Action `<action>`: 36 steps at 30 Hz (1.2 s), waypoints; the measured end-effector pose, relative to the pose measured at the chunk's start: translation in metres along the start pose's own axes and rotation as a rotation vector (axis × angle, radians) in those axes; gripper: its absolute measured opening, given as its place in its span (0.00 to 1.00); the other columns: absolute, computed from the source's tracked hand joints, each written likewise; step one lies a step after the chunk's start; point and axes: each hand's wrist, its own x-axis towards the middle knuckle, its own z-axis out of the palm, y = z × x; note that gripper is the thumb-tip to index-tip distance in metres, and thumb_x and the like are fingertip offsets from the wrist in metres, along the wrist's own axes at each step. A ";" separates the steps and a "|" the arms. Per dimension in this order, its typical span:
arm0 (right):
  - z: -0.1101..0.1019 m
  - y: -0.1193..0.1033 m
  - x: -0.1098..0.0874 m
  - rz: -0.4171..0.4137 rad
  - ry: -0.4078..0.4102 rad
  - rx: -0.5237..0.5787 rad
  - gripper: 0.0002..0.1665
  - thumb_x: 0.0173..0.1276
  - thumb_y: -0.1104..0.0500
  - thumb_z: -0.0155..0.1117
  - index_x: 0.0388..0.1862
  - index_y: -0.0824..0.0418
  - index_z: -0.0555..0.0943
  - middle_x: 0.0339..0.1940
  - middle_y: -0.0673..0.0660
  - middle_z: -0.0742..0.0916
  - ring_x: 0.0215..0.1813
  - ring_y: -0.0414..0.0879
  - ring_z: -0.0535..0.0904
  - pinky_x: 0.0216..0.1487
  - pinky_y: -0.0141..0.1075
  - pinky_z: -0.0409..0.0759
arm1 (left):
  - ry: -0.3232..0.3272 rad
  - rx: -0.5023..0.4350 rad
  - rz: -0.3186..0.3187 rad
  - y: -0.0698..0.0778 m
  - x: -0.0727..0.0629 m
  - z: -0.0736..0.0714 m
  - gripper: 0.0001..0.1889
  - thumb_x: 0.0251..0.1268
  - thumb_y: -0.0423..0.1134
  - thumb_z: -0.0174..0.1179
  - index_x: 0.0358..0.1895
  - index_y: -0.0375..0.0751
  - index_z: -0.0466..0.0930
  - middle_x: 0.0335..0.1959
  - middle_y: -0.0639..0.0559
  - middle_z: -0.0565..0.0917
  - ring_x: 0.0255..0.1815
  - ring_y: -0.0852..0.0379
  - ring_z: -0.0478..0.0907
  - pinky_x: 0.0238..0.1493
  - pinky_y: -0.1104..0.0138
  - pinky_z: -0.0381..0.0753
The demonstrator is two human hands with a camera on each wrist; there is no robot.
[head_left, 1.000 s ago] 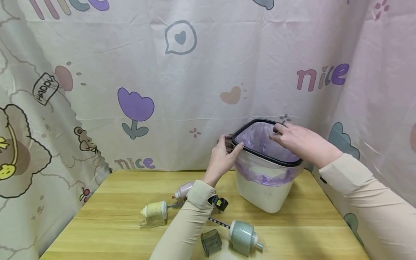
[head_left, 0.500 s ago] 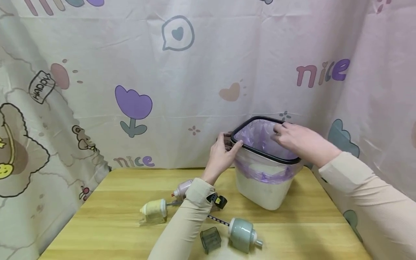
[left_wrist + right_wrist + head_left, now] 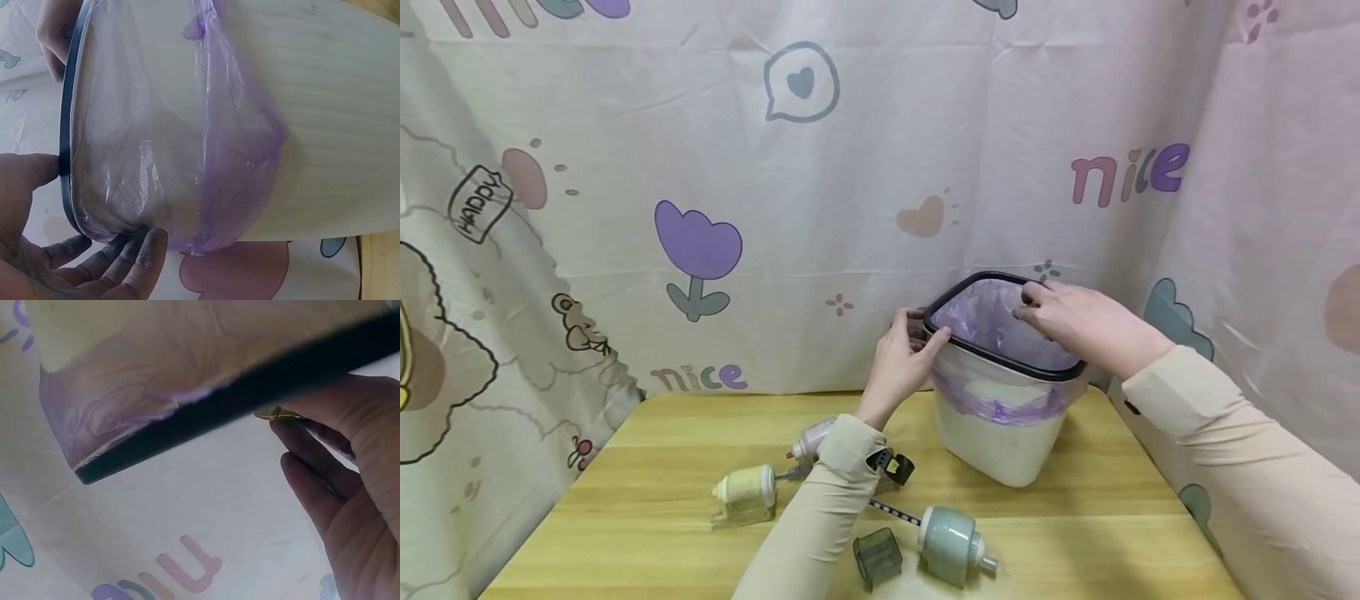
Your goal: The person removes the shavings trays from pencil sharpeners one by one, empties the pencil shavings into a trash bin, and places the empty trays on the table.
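Observation:
A cream trash bin [image 3: 1000, 446] with a black rim [image 3: 1003, 360] and a purple liner bag [image 3: 992, 317] stands at the back right of the table. My left hand [image 3: 898, 362] grips its left corner, thumb on the rim and fingers against the outer side; the left wrist view shows dark smudges on the fingers [image 3: 147, 256]. Over the bin's opening hangs my right hand [image 3: 1090, 325], fingers curled. In the right wrist view, that hand pinches a small yellowish piece [image 3: 275, 414], mostly hidden, its kind unclear.
Nearer on the wooden table [image 3: 625, 517] lie a green pencil sharpener [image 3: 947, 543] with a dotted pencil [image 3: 895, 512], a grey clear shavings box [image 3: 877, 557], a yellow sharpener [image 3: 748, 492] and a pink one [image 3: 812, 439], partly behind my left sleeve. A printed curtain [image 3: 820, 208] encloses the table.
The head view has shifted slightly, so everything appears a little further left. Both hands keep their places at the bin, with barely any finger movement.

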 end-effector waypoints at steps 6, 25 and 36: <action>-0.007 0.002 -0.007 0.094 0.022 0.146 0.24 0.52 0.75 0.83 0.46 0.59 0.86 0.41 0.61 0.84 0.38 0.52 0.81 0.36 0.44 0.87 | -0.004 0.003 0.009 0.000 -0.001 -0.002 0.29 0.76 0.54 0.65 0.71 0.44 0.71 0.56 0.44 0.86 0.57 0.48 0.85 0.64 0.56 0.86; -0.014 -0.003 -0.024 0.180 0.182 0.191 0.34 0.51 0.64 0.88 0.58 0.64 0.84 0.42 0.64 0.86 0.37 0.57 0.83 0.35 0.55 0.88 | -0.113 0.086 0.068 -0.010 -0.009 -0.024 0.26 0.79 0.52 0.64 0.73 0.51 0.73 0.56 0.48 0.89 0.54 0.49 0.89 0.60 0.56 0.89; -0.022 -0.014 -0.028 0.190 0.300 0.178 0.36 0.51 0.58 0.87 0.59 0.64 0.83 0.42 0.63 0.87 0.31 0.54 0.82 0.29 0.54 0.87 | -0.225 0.231 0.108 -0.017 -0.016 -0.052 0.25 0.82 0.49 0.61 0.76 0.51 0.72 0.55 0.43 0.89 0.55 0.44 0.89 0.60 0.52 0.90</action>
